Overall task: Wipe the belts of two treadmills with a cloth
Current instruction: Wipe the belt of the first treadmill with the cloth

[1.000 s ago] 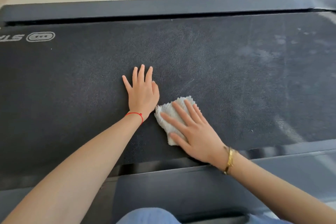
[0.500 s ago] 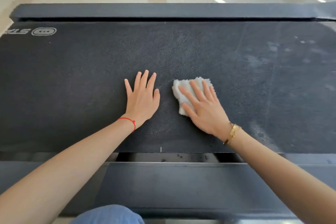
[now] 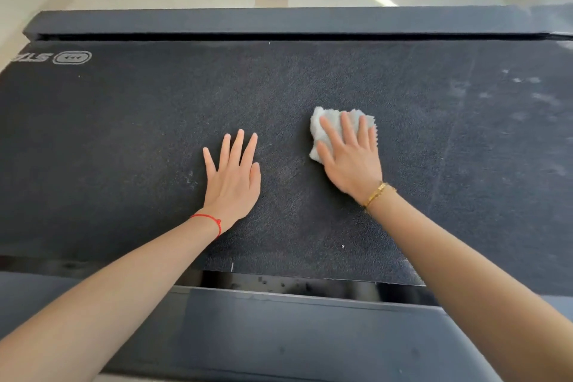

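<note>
A person leans over a dark treadmill belt (image 3: 124, 139). The right hand (image 3: 350, 161), fingers straight and spread, presses a crumpled white cloth (image 3: 328, 124) flat against mid-belt, likely for scrubbing pressure. The left hand (image 3: 232, 177) rests open, palm down, just beside it, apparently bracing. Pale smudges (image 3: 527, 93) remain further right.

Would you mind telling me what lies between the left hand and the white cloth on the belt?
In the head view, only bare dark belt, faintly scuffed, separates the left hand from the cloth.
</note>
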### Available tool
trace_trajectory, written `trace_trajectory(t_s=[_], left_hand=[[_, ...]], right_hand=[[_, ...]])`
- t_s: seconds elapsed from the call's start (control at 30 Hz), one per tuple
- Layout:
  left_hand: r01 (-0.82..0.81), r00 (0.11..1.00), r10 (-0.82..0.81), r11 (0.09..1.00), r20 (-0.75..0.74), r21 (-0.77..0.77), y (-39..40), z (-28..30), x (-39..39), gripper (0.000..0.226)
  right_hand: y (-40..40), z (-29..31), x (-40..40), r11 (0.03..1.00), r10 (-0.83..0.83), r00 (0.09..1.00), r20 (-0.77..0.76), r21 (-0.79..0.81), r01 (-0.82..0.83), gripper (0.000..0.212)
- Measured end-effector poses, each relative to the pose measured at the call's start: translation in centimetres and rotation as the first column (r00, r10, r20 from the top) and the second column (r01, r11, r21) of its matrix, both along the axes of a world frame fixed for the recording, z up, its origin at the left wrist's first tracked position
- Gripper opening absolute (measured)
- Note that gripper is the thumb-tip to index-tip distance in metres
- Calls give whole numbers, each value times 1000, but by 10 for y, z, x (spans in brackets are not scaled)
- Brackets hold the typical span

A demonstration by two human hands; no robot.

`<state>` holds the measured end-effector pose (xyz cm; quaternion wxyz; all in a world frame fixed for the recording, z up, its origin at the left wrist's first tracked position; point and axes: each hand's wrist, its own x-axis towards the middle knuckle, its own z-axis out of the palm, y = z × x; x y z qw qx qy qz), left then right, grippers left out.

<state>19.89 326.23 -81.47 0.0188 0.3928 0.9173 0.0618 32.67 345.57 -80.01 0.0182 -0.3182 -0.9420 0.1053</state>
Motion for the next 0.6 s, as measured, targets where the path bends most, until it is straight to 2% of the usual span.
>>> trace_trajectory(t_s=[0.13, 0.27, 0.47, 0.53, 0.6], left_hand=[[38, 999, -38, 999, 8, 5, 8, -1, -6, 58], [59, 998, -58, 998, 11, -6, 25, -1, -10, 59], [38, 999, -39, 999, 16, 8, 47, -5, -14, 58], [33, 999, -33, 999, 6, 21, 50, -7, -15, 58], [31, 999, -31, 999, -8, 30, 50, -9, -17, 58]], right_hand=[[-17, -6, 6, 980, 196, 980, -23, 13, -196, 56], [6, -12, 1, 985, 168, 985, -43, 57, -165, 54], [61, -5, -48, 999, -34, 999, 3, 6, 34, 53], [56, -4, -59, 1000, 13, 1000, 15, 8, -13, 53], [39, -7, -59, 988, 147, 989, -7, 38, -147, 54]])
